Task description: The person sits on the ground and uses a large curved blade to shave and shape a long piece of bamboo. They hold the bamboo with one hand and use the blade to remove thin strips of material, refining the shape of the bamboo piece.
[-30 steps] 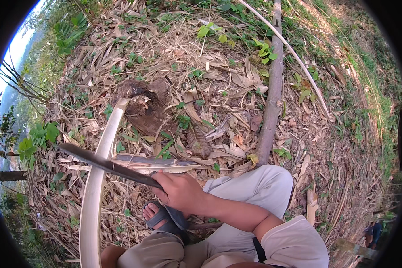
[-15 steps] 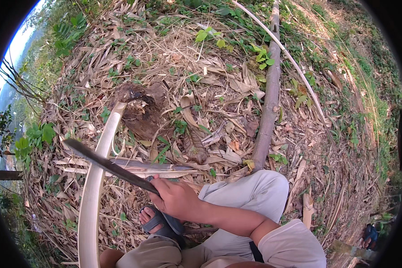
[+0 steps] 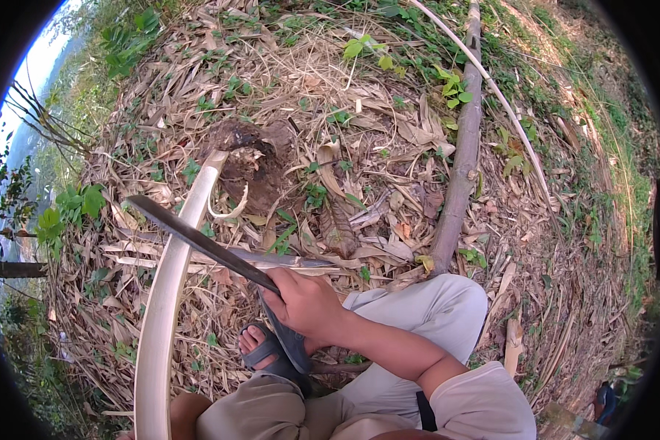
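Outdoors, knife (image 3: 202,242) in right hand (image 3: 306,306), pale strip (image 3: 161,308)

Colours of a long, curved, cream woody strip (image 3: 159,323) and a long, dark-grey metal blade (image 3: 191,233).
We see plain pale-beige cloth trousers (image 3: 425,308), charcoal strapped sandals (image 3: 295,352) and tan, green-flecked leaf litter (image 3: 227,323).

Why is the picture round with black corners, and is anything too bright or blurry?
Head view: a fisheye lens leaves the black corners and bends straight edges near the rim. Head view, left side: the sky is nearly washed-out white. Head view, upper right: sunlight brightens patches of ground. Head view, middle: the right hand and knife look fairly sharp.
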The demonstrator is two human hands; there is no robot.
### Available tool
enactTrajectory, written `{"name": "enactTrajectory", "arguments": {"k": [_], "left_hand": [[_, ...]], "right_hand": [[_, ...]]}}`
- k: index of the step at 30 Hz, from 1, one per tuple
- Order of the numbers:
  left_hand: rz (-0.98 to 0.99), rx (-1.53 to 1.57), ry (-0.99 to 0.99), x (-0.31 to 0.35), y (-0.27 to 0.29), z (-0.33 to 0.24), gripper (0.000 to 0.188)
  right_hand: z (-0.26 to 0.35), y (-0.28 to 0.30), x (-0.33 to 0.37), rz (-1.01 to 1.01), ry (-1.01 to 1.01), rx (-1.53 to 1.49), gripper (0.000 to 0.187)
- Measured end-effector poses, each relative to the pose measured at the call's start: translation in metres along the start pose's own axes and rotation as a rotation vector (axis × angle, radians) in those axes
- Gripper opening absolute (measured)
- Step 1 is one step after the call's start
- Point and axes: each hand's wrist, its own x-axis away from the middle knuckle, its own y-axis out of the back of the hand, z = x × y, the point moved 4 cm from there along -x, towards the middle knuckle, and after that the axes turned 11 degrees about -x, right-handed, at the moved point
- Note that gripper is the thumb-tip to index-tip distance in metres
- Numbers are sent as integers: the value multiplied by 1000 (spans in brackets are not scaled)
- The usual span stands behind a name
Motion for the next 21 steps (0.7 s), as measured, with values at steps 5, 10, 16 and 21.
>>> {"name": "enactTrajectory", "arguments": {"k": [5,10,16,21], "left_hand": [[-63,101,-119,-12,-13,16,29],[-6,265,-104,-9,-48,27,27],[-88,333,79,28,-102,77,28],[-11,468,101,42,-141,60,29]], "right_hand": [[-2,5,-36,-96,201,36,22],[-56,32,-33,-91,-232,-18,24],[-47,-10,-13,-122,-94,-198,41],[-53,10,15,-255,47,-225,41]]}}
